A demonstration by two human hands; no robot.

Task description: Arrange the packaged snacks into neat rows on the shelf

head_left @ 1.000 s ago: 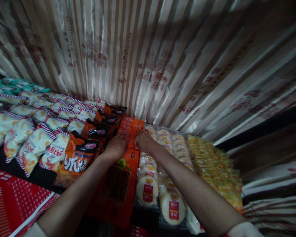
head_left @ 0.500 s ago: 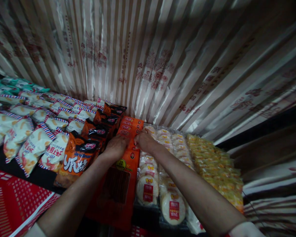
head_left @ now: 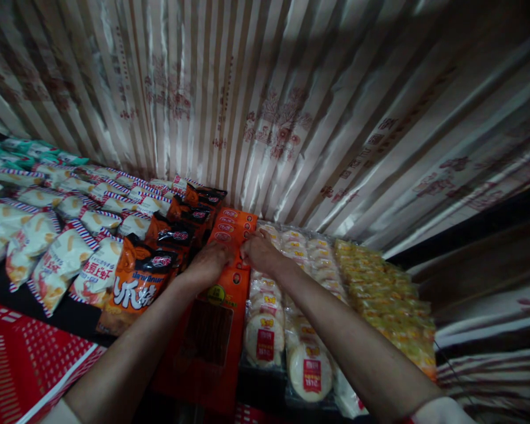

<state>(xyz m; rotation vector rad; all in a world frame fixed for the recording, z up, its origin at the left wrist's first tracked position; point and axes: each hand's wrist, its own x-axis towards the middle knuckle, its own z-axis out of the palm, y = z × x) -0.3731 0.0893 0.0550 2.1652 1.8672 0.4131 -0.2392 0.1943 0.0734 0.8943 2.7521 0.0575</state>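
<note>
Flat orange-red snack packets lie overlapped in a row running away from me. The front packet (head_left: 212,330) has a clear window showing dark brown strips. My left hand (head_left: 211,264) is closed at the left side of this row, its fingertips curled on a packet just behind the front one. Opposite it, my right hand (head_left: 260,253) grips the right side of the same row with bent fingers. The fingertips are partly hidden. Left of the row stand orange and black snack bags (head_left: 143,282). Clear-wrapped round white crackers (head_left: 265,338) lie along its right side.
White snack bags with striped edges (head_left: 64,265) fill the left, with green bags (head_left: 26,152) beyond. Small yellow packets (head_left: 380,294) lie at the far right. A red perforated basket (head_left: 30,365) is at the lower left. A pleated striped curtain (head_left: 229,118) hangs behind.
My left hand has shifted slightly to the right along the orange packets. My right hand stays almost in place, and the goods around have not moved.
</note>
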